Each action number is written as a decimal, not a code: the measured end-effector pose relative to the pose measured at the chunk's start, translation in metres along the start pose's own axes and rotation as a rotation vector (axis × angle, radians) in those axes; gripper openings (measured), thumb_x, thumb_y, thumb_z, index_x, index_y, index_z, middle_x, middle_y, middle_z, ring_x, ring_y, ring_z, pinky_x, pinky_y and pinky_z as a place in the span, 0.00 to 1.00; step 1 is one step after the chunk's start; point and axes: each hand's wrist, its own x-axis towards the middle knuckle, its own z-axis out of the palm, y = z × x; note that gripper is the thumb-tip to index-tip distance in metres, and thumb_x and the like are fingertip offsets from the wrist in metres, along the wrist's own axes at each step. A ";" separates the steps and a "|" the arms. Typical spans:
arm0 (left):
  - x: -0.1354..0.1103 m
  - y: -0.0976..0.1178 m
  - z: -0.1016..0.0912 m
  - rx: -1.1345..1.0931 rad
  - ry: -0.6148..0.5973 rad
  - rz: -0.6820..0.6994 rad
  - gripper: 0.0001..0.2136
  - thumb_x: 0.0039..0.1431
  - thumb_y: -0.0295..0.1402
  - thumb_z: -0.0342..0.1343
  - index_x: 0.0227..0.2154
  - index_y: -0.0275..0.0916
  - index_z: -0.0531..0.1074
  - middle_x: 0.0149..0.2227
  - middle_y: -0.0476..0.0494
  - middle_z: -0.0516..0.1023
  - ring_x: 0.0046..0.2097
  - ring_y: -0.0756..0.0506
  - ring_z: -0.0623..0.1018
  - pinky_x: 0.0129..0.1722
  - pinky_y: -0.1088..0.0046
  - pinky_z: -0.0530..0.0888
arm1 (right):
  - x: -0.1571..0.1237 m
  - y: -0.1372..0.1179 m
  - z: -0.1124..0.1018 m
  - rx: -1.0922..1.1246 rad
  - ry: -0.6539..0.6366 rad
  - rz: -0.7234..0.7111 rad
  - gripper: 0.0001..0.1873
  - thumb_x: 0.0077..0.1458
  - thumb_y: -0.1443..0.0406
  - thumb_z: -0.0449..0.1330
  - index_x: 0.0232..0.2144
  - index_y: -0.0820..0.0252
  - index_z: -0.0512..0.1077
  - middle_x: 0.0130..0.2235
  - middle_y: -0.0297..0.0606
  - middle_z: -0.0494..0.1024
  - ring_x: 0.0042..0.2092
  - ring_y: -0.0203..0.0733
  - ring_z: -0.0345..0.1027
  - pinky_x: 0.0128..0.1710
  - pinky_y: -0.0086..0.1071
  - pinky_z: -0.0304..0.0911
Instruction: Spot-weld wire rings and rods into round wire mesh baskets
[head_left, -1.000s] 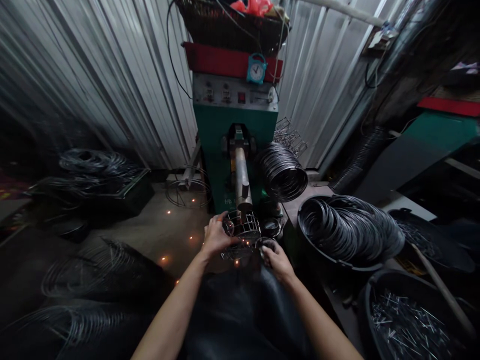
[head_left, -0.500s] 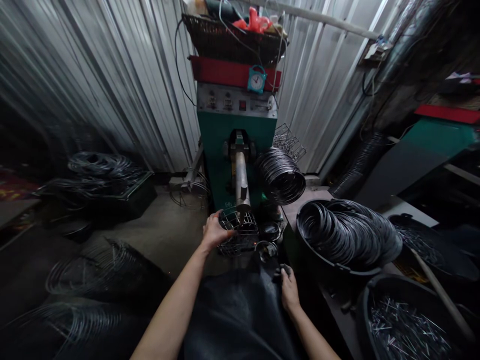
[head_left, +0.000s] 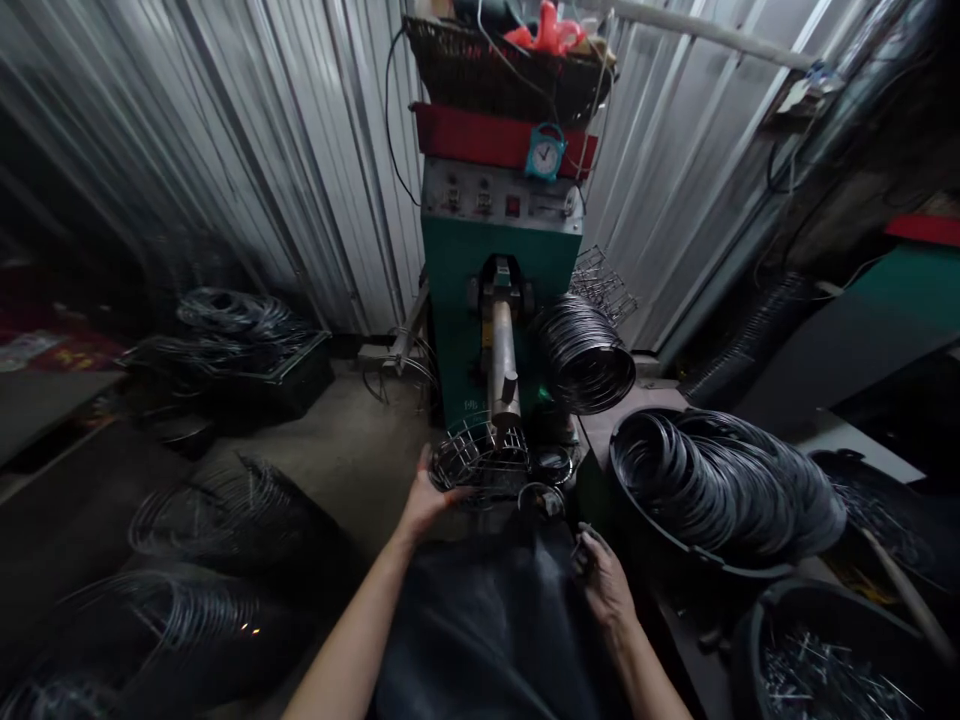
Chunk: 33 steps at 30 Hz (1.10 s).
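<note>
My left hand (head_left: 429, 500) is closed on the left side of a round wire frame (head_left: 457, 457), thumb in front and fingers behind. The frame sits right under the tip of the metal arm (head_left: 504, 365) of a green spot-welding machine (head_left: 457, 265). Close to the dark apron (head_left: 495, 620) over my lap, my right hand (head_left: 606, 580) is apart from the frame, with its fingers bent together. Whatever they pinch, perhaps short wire pieces, is too dark to make out. A small round container (head_left: 541, 500) stands between the frame and my right hand.
Wire rings (head_left: 585, 355) hang right of the machine arm. A tub (head_left: 720, 560) of wire rings and a bucket (head_left: 750, 640) of short wire pieces stand at the right. Wire coils (head_left: 217, 510) lie on the left. A teal clock (head_left: 545, 153) hangs above the control panel.
The whole view has swung slightly left, so things appear further right. My right hand has turned and drawn a little away from the small container. Orange sparks now show at lower left.
</note>
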 end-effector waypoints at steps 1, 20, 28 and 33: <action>-0.003 -0.007 0.001 -0.076 0.006 -0.040 0.51 0.30 0.41 0.70 0.59 0.38 0.50 0.56 0.34 0.65 0.57 0.36 0.67 0.57 0.58 0.63 | -0.002 0.004 0.000 -0.123 -0.006 -0.090 0.19 0.38 0.56 0.68 0.34 0.59 0.75 0.27 0.34 0.76 0.29 0.39 0.70 0.27 0.29 0.65; -0.088 0.060 0.009 0.909 -0.126 0.390 0.40 0.32 0.36 0.65 0.54 0.38 0.59 0.51 0.36 0.65 0.55 0.34 0.63 0.55 0.53 0.59 | -0.071 -0.081 0.113 -1.651 -0.539 -0.488 0.13 0.48 0.69 0.60 0.39 0.57 0.68 0.34 0.37 0.78 0.36 0.44 0.72 0.31 0.29 0.57; -0.099 0.082 0.023 1.015 -0.157 0.361 0.38 0.35 0.35 0.61 0.54 0.38 0.57 0.51 0.36 0.65 0.55 0.35 0.62 0.53 0.56 0.60 | -0.066 -0.044 0.109 -1.296 -0.539 -0.593 0.14 0.50 0.76 0.54 0.37 0.57 0.72 0.38 0.36 0.78 0.41 0.40 0.71 0.39 0.28 0.62; -0.096 0.080 0.021 0.955 -0.210 0.320 0.39 0.35 0.36 0.62 0.54 0.38 0.57 0.52 0.36 0.64 0.55 0.36 0.62 0.55 0.57 0.60 | -0.061 -0.055 0.099 -1.321 -0.809 -0.643 0.15 0.53 0.71 0.57 0.44 0.62 0.73 0.43 0.44 0.76 0.44 0.44 0.70 0.44 0.32 0.64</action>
